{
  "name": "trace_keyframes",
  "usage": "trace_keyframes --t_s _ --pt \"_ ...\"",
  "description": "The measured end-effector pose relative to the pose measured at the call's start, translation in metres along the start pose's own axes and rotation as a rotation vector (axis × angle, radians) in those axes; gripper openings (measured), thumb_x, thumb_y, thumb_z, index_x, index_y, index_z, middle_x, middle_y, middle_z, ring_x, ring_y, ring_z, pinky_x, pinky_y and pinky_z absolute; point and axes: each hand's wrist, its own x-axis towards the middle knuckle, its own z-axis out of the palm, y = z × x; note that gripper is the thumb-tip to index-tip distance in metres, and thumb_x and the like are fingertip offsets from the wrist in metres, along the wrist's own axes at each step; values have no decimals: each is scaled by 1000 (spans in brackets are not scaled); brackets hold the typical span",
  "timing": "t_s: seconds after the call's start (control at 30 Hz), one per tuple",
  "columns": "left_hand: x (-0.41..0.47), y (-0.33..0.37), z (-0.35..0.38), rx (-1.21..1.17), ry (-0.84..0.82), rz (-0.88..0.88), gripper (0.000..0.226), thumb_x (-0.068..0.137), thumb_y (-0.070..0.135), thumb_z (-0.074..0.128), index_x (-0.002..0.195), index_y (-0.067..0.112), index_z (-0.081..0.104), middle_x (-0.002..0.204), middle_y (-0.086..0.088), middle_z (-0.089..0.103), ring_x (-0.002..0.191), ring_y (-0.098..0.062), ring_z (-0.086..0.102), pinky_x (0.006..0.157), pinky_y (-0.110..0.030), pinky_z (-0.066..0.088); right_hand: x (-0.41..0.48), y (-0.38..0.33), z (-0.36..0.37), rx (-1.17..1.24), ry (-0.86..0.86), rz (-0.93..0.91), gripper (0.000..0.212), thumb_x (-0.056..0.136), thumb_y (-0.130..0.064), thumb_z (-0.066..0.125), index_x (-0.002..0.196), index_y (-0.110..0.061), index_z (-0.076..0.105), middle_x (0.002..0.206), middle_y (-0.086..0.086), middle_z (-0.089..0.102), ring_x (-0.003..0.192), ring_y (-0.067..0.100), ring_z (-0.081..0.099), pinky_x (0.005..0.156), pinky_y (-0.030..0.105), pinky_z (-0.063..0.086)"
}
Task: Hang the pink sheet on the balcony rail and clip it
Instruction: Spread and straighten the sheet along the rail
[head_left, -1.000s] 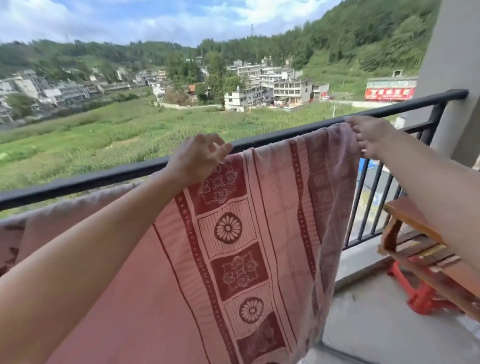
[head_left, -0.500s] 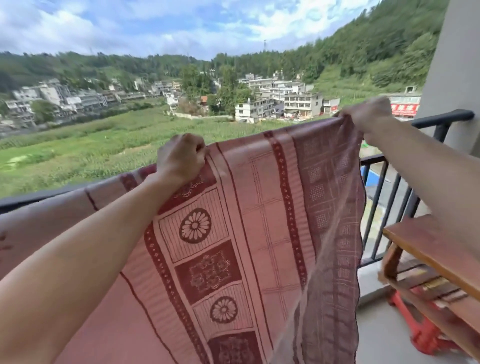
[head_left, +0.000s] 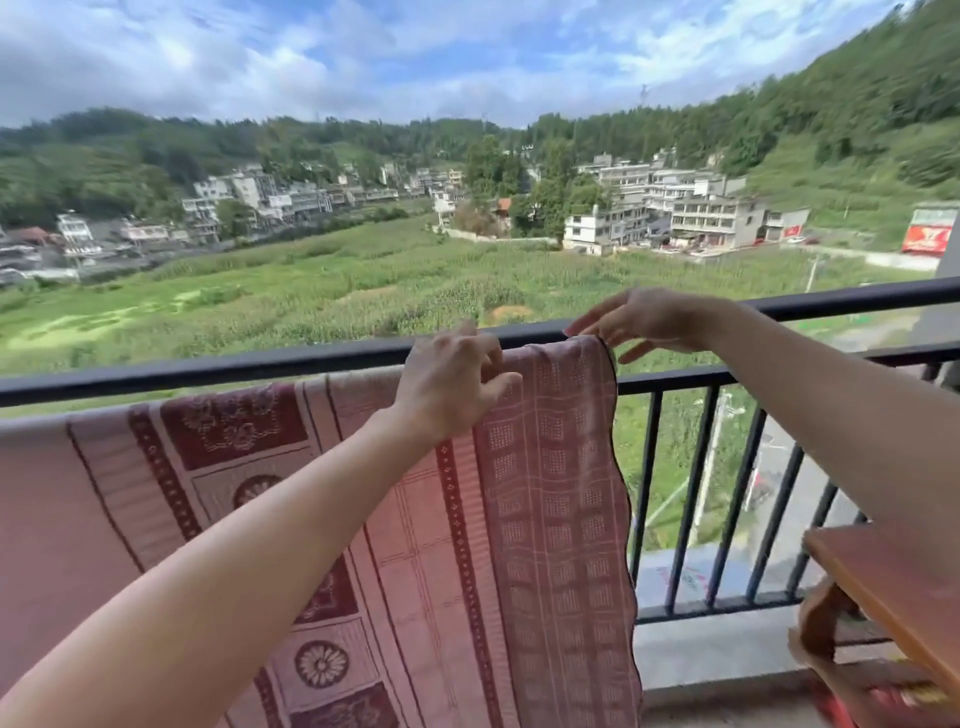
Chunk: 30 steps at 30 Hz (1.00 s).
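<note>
The pink sheet, patterned with dark red bands and flower squares, hangs over the black balcony rail and drapes down on my side. My left hand rests on the sheet just below the rail top, fingers spread and loosely bent. My right hand hovers at the sheet's right top corner on the rail. Its fingers are stretched out and touch the fabric edge. No clip shows in either hand or on the rail.
Black vertical bars stand under the rail to the right of the sheet. A wooden bench sits at the lower right with something red beneath it. A grey pillar borders the right edge.
The sheet was lifted above the rail in both gripping hands, then came down onto it. Both hands have loosened their grip, and the fabric now lies flatter along the rail.
</note>
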Motion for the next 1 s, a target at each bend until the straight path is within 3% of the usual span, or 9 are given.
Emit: trace_keyframes --t_s 0.07,0.2,0.43,0.63,0.7,0.73,0.83,0.9,1.0 --pt "3 6 8 -22 29 5 23 84 38 71 96 18 67 95 2 61 82 -19 59 78 -36 49 5 4 2 83 -45 -15 28 96 -12 51 115 -16 71 116 7 69 108 25 63 93 45 50" --pt "4 -6 10 -164 86 -40 23 81 20 77 102 13 70 89 1 69 79 -18 65 75 -38 56 3 15 -5 175 -14 -48 21 93 -12 60 111 -9 70 111 8 71 106 24 65 83 37 53" --pt "4 -2 7 -170 172 -82 3 82 7 73 82 6 76 80 -1 70 74 -17 64 70 -33 54 16 6 -1 48 47 -225 13 98 -13 52 94 -8 64 94 10 67 93 26 64 94 44 53" --pt "-5 -1 -20 -27 295 -219 7 89 8 64 91 5 70 87 -8 71 77 -18 62 73 -34 54 3 -29 0 84 70 -556 14 97 -6 53 87 -11 61 80 2 61 64 4 59 62 18 53" --pt "-19 -1 -28 37 312 -299 7 90 9 62 91 6 68 88 -8 70 79 -21 62 74 -38 54 1 -23 5 12 -29 -589 4 93 -9 60 94 -11 63 83 1 62 67 6 59 60 17 52" --pt "-28 -1 -31 60 319 -349 7 90 9 62 90 6 68 87 -8 69 80 -22 61 74 -39 54 2 -16 6 -54 -51 -609 12 90 -12 65 102 -9 64 87 1 63 72 6 59 62 16 51" --pt "-58 7 -35 81 376 -520 8 90 7 61 91 4 68 87 -10 67 81 -21 58 74 -32 48 15 8 5 -290 -95 -658 58 81 -23 75 133 -14 52 123 4 58 108 13 55 92 21 48" --pt "-72 18 -40 83 422 -593 10 91 8 60 94 3 68 89 -9 66 83 -18 58 75 -27 45 23 15 13 -299 -140 -637 57 84 -27 73 135 -16 52 134 7 56 115 19 55 101 34 47" --pt "-83 34 -48 101 470 -674 9 91 5 60 94 3 69 92 -4 63 86 -14 57 71 -11 45 30 13 27 -181 -123 -676 34 89 -27 68 118 -9 67 100 4 71 70 7 59 59 14 49"
